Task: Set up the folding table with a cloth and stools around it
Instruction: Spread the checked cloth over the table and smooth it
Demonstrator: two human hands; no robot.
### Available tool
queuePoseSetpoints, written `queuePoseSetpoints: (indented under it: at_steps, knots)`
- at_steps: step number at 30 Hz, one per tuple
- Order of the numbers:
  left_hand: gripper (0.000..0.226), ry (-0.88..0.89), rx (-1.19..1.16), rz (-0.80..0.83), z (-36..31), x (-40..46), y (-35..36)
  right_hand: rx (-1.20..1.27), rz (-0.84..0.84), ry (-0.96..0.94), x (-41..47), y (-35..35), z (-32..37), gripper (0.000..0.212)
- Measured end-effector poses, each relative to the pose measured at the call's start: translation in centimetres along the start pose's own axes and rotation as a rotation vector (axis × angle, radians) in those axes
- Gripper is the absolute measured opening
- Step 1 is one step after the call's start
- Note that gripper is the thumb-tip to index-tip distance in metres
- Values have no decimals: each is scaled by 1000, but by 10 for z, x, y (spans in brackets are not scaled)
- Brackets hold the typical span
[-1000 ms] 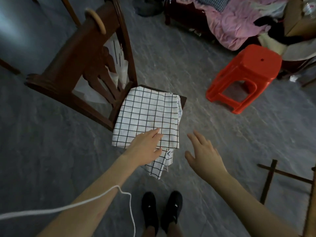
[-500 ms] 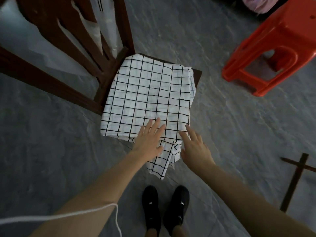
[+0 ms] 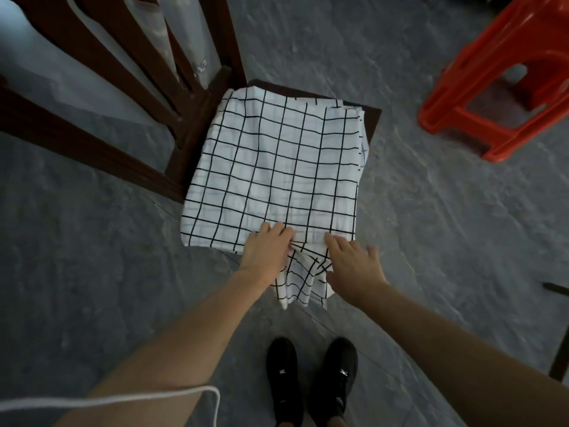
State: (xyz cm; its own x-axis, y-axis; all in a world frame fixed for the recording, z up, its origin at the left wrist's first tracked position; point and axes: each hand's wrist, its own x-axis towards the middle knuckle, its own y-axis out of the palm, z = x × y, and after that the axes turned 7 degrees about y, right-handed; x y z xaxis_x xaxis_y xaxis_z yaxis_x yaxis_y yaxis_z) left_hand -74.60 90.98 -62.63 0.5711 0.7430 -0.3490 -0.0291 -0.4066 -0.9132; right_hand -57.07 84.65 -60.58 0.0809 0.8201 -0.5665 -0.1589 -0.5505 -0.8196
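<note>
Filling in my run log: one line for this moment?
step: picking up cloth | place: chair | left hand: gripping edge | right hand: on edge | stool: untouched
</note>
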Motion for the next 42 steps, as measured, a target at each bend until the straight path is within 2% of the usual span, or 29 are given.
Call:
queuePoseSetpoints:
  at_steps: [3, 7, 9, 11, 12, 14, 18, 23, 28, 33, 37, 42]
  knots:
    - [26, 23, 1, -4, -8, 4, -13, -28, -69, 12, -3, -6, 6, 73]
    - [21, 150, 42, -82, -23, -4, -38, -86, -197, -43, -8, -22, 8, 58]
    - [20, 214, 59, -86, -29, -11, -58, -108, -204, -82, -14, -41, 6, 46]
    - [9, 243, 59, -85, -35, -17, -80, -109, -187, -88, -23, -65, 2, 29]
    - [14, 239, 41, -81, -38, -21, -92, -99, -185, -87, -29, -79, -1, 25]
    - [18, 225, 2, -46, -48, -30, -121, -82, -222, -95, -46, -107, -3, 23]
    - [15, 261, -63, -102, -76, -55, -182, -37, -287, -69, -96, -163, -5, 24]
    - [18, 418, -42, -151, -119, -76, -245, 2, -364, 34, -180, -207, -26, 27]
    - [25, 645, 37, -137, -199, -96, -297, -31, -388, 60, -280, -240, -69, 24]
    - [20, 925, 57, -75, -299, -109, -331, -22, -405, 237, -382, -260, -127, 25]
    - [26, 1102, 31, 39, -395, -127, -362, -21, -470, 371, -472, -266, -173, 37]
    - [29, 1259, -91, 216, -513, -163, -384, 7, -535, 559, -581, -258, -226, 33]
